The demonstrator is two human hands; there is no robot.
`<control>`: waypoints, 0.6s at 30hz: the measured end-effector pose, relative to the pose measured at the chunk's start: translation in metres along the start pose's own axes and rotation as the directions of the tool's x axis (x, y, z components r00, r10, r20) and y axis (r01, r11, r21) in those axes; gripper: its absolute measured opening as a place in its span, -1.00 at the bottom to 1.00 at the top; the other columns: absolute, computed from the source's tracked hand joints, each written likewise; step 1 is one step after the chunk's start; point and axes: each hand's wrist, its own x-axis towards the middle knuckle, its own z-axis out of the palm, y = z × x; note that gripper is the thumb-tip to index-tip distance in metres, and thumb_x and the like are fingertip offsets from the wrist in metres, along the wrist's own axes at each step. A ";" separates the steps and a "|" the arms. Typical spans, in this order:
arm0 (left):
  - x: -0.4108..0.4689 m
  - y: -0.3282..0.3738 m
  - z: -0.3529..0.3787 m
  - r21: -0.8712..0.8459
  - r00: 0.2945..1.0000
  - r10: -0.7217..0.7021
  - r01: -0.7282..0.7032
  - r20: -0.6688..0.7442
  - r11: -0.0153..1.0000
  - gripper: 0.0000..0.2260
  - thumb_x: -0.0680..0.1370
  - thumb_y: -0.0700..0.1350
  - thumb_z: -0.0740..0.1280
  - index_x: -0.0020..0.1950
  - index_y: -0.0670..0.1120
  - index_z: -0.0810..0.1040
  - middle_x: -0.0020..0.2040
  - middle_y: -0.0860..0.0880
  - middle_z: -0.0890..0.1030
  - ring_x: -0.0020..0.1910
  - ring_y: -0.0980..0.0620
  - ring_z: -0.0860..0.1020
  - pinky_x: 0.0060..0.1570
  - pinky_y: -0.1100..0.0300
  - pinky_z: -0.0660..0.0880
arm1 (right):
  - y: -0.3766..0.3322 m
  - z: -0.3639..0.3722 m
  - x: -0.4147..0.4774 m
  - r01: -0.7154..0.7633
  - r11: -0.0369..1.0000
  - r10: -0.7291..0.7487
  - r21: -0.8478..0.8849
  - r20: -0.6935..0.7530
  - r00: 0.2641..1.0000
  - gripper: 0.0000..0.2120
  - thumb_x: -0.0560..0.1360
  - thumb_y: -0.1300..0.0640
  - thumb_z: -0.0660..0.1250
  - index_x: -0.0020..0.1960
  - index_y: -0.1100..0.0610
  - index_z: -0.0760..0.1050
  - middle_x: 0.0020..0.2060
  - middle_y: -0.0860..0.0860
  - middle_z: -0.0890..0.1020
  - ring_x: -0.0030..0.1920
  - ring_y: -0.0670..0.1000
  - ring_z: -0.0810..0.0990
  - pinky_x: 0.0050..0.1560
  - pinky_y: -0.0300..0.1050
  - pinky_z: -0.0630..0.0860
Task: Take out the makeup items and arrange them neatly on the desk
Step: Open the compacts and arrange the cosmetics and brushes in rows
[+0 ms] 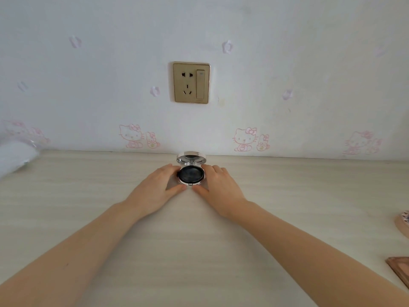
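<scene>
Well off to the left of the compact [191, 176], at the frame's edge, a white fluffy-looking bundle [15, 157] lies on the pale wood-grain worktop [77, 196] by the wall; I cannot tell what it is. Closer in, the left hand [158, 187] holds the compact's left side, its fingers [168, 168] curved along the rim and the thumb at the near edge. The compact itself sits on the worktop close to the back wall, directly below the gold wall socket [191, 82]. Its lid stands open and upright, and the round black inside of the base shows. On the compact's right side the right hand [219, 185] does the same, fingers [215, 169] bent round the rim and thumb at the near edge, so the 2 hands grip it between them. Well to the right of the compact, cut by the frame edge, are a pinkish round item [404, 222] and, nearer the camera, a flat brown-framed item [399, 272].
</scene>
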 end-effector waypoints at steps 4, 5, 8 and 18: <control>0.001 -0.003 0.000 0.003 1.000 -0.010 0.010 -0.008 1.000 -0.57 0.52 0.18 0.30 0.33 0.05 0.40 0.23 0.04 0.50 0.30 0.03 0.41 0.27 0.11 0.34 | -0.003 0.001 0.001 -0.003 1.000 0.003 -0.018 -0.006 1.000 -0.52 0.55 -0.09 0.23 0.37 0.12 0.30 0.20 0.08 0.48 0.23 0.15 0.39 0.22 0.02 0.37; 0.001 -0.002 0.001 0.004 1.000 -0.006 0.006 -0.015 1.000 -0.59 0.53 0.13 0.31 0.33 0.03 0.41 0.20 0.06 0.50 0.27 0.05 0.43 0.23 0.17 0.33 | -0.003 0.001 0.000 -0.007 1.000 0.007 -0.017 -0.002 1.000 -0.52 0.55 -0.09 0.23 0.37 0.12 0.29 0.20 0.08 0.48 0.24 0.14 0.38 0.22 0.01 0.37; -0.003 0.000 0.003 0.004 0.998 -0.022 0.022 -0.053 1.000 -0.57 0.54 0.10 0.32 0.36 -0.01 0.40 0.30 0.04 0.48 0.31 0.06 0.40 0.26 0.22 0.29 | -0.005 -0.003 -0.004 -0.021 1.000 0.020 0.009 0.022 1.000 -0.52 0.56 -0.07 0.22 0.38 0.15 0.27 0.26 0.08 0.45 0.30 0.11 0.35 0.22 -0.04 0.34; -0.051 0.040 0.006 0.055 0.986 0.005 0.004 -0.166 0.998 -0.61 0.58 -0.03 0.26 0.41 0.00 0.36 0.37 0.04 0.44 0.36 0.09 0.36 0.31 0.17 0.32 | 0.019 -0.042 -0.071 -0.068 0.998 0.068 -0.007 0.059 0.996 -0.46 0.61 -0.02 0.16 0.51 0.13 0.11 0.43 0.05 0.29 0.47 0.03 0.15 0.41 -0.09 0.19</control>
